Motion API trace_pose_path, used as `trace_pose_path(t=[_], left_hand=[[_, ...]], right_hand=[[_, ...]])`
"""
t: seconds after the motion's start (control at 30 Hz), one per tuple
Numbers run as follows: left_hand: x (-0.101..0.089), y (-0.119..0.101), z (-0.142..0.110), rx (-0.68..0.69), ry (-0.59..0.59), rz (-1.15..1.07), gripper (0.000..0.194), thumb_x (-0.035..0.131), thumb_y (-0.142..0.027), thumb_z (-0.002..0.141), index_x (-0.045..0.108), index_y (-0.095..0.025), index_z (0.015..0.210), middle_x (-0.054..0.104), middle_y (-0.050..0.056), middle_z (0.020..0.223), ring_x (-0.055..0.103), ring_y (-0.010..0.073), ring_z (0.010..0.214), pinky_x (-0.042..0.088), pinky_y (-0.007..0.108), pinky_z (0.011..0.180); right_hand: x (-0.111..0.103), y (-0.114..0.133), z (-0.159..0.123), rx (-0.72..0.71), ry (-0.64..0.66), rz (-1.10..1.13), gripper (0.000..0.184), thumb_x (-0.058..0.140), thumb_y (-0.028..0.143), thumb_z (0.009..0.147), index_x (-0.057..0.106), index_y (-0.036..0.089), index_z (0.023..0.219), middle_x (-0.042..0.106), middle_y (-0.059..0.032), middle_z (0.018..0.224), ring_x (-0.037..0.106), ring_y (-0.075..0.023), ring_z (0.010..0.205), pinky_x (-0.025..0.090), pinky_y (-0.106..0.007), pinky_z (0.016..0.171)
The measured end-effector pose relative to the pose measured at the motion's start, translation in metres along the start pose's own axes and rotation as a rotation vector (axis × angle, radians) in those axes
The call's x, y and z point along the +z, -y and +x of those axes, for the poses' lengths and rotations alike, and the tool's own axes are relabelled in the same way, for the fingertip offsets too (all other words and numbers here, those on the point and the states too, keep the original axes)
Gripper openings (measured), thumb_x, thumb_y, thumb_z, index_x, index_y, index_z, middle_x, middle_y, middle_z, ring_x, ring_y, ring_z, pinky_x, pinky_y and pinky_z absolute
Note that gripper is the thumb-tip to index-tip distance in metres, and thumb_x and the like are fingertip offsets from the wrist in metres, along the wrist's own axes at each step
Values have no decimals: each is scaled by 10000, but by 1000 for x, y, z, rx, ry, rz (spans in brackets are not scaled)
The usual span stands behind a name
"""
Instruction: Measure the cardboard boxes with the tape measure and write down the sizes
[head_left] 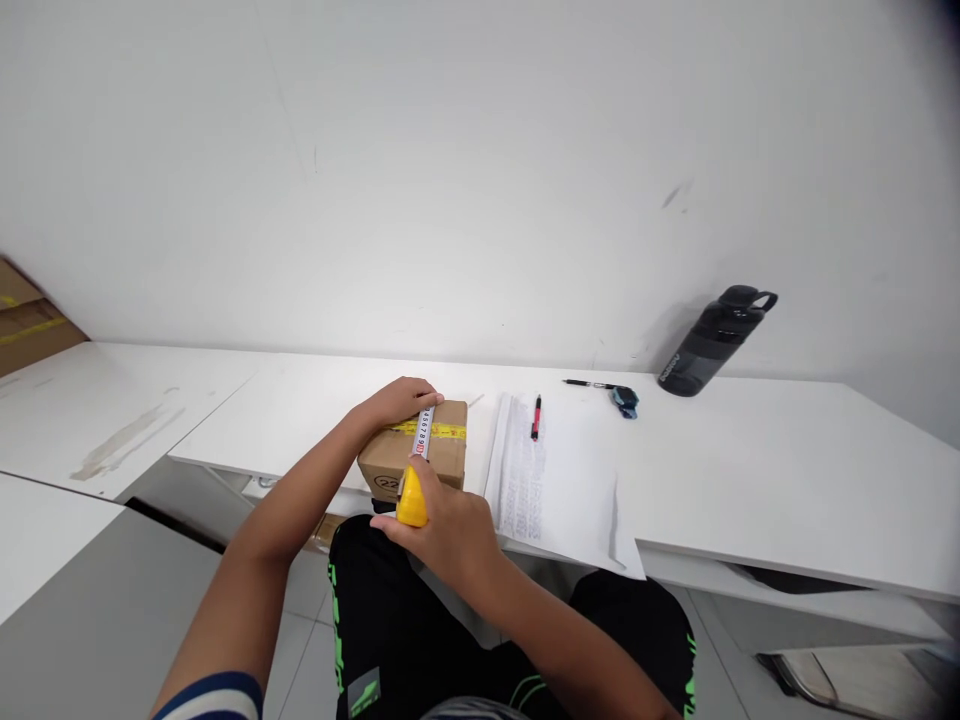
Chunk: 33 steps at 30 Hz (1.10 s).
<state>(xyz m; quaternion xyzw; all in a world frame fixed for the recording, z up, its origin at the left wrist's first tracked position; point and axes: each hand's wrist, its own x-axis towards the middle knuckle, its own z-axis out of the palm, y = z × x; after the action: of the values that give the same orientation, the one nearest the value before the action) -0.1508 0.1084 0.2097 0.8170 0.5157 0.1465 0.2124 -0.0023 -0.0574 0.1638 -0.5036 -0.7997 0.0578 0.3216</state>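
Note:
A small brown cardboard box [450, 459] with yellow tape across its top and a circled "22" on its front sits at the table's near edge. The metal blade of a tape measure [422, 432] lies over the box top from back to front. My left hand [397, 404] rests at the far edge of the box, its fingers closed on the blade's end. In front of the box, my right hand [457, 525] grips the tape measure's yellow case [412, 497], thumb and fingers around it.
Right of the box lie written paper sheets [574, 480] with a red pen [536, 418] on them. Behind are a black pen [589, 383], a watch [624, 402] and a dark bottle [709, 345] by the wall. Another cardboard box [34, 325] stands far left.

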Motion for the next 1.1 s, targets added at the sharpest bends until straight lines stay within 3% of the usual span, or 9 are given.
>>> trace_pose_path(t=[0.23, 0.37, 0.47, 0.6, 0.7, 0.83, 1.1], left_hand=[[7, 4, 1, -26, -77, -45, 410, 490, -550, 850, 701, -199, 846, 703, 55, 967, 622, 221, 869, 453, 314, 746], [3, 7, 3, -83, -30, -147, 407, 569, -575, 793, 678, -210, 939, 698, 53, 966, 622, 211, 829, 464, 299, 694], [-3, 14, 10, -217, 44, -160, 471, 655, -607, 708, 648, -237, 999, 696, 41, 906, 608, 203, 736, 445, 291, 620], [-9, 20, 18, -302, 219, -151, 477, 659, -679, 665, 620, -204, 695, 625, 30, 661, 507, 164, 555, 377, 290, 541], [-9, 21, 18, -311, 253, -229, 534, 634, -730, 654, 580, -200, 621, 585, 21, 589, 464, 147, 507, 362, 292, 526], [-6, 21, 15, -263, 211, -245, 567, 608, -767, 641, 596, -201, 605, 594, 26, 567, 479, 157, 508, 370, 297, 525], [1, 20, 5, -208, -19, -44, 594, 556, -792, 653, 576, -211, 536, 642, 39, 589, 522, 176, 533, 374, 303, 545]], right_hand=[[-2, 2, 1, -2, -12, -53, 696, 633, 642, 777, 555, 212, 1318, 757, -31, 728, 717, -259, 602, 449, -290, 509], [-3, 1, 0, -22, -29, -93, 737, 621, 690, 765, 566, 207, 1319, 743, -29, 672, 702, -253, 557, 431, -285, 484], [-4, 0, 2, -1, -59, -110, 796, 617, 727, 742, 566, 189, 1326, 744, -47, 675, 697, -250, 547, 423, -282, 478], [-3, -2, 2, 3, -94, -113, 805, 626, 739, 722, 586, 181, 1301, 742, -48, 663, 692, -240, 534, 416, -272, 476], [0, -2, 2, -24, -125, -113, 783, 629, 734, 722, 596, 183, 1277, 742, -38, 665, 690, -236, 530, 419, -272, 476], [1, 0, 3, -2, -101, -100, 743, 636, 692, 738, 577, 199, 1291, 749, -38, 689, 699, -239, 551, 426, -271, 484], [-9, 2, -1, 50, -15, -12, 610, 565, 495, 826, 523, 153, 1330, 751, -63, 746, 694, -241, 594, 420, -279, 509]])
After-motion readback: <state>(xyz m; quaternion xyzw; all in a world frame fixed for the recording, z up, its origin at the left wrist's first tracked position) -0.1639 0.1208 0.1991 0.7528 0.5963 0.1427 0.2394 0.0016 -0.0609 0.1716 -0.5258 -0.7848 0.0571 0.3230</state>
